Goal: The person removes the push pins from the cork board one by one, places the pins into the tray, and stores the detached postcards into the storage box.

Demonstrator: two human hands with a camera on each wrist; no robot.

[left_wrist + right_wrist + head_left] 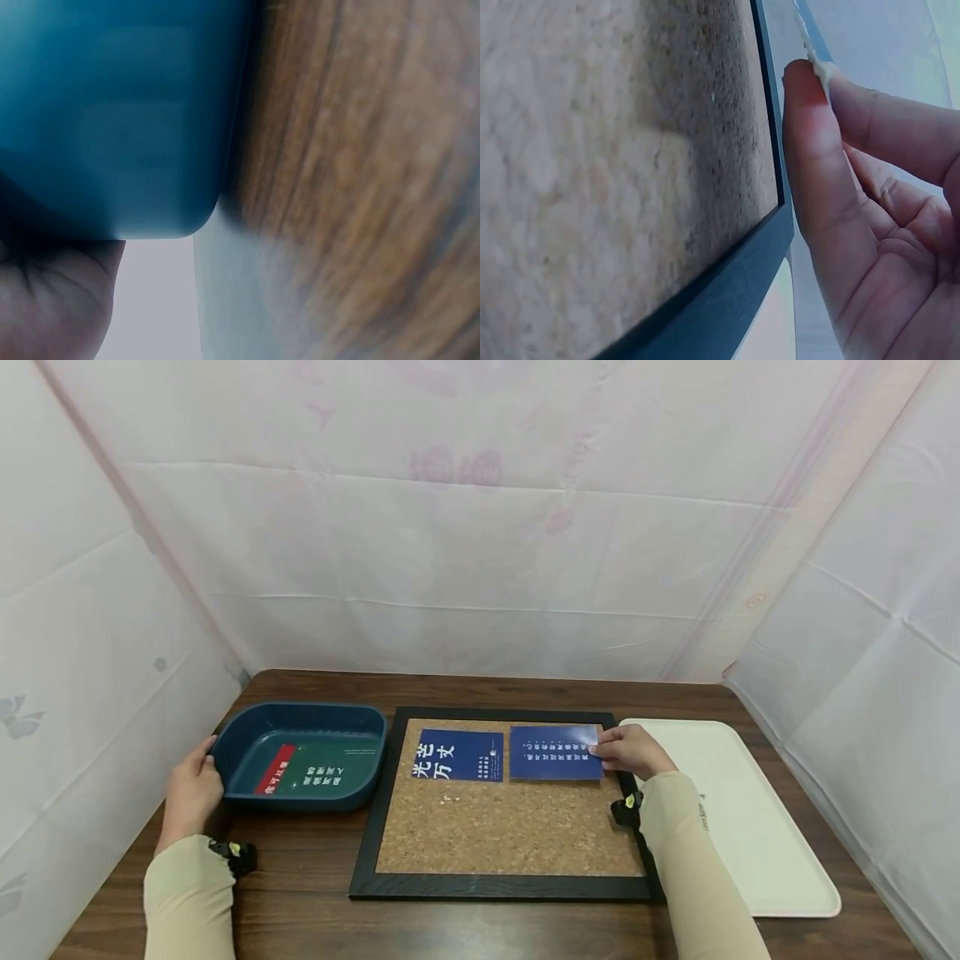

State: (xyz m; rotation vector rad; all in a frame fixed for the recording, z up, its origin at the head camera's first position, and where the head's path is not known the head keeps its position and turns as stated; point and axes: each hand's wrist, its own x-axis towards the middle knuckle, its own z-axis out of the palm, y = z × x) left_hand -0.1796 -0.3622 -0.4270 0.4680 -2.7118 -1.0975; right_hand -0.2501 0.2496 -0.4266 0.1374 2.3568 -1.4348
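My right hand pinches the right edge of a blue printed card between thumb and fingers, over the upper right of a black-framed cork board. The right wrist view shows the card edge-on, a thin strip between thumb and fingertip. Left of it, a second blue card with large white characters lies on the cork. At the far left my left hand grips the rim of a dark blue plastic tub. A green and red card lies inside that tub.
A cream tray stands right of the board, partly behind my right forearm. Everything rests on a dark wooden table. White patterned sheets hang around its back and sides. Small pale specks show on the cork.
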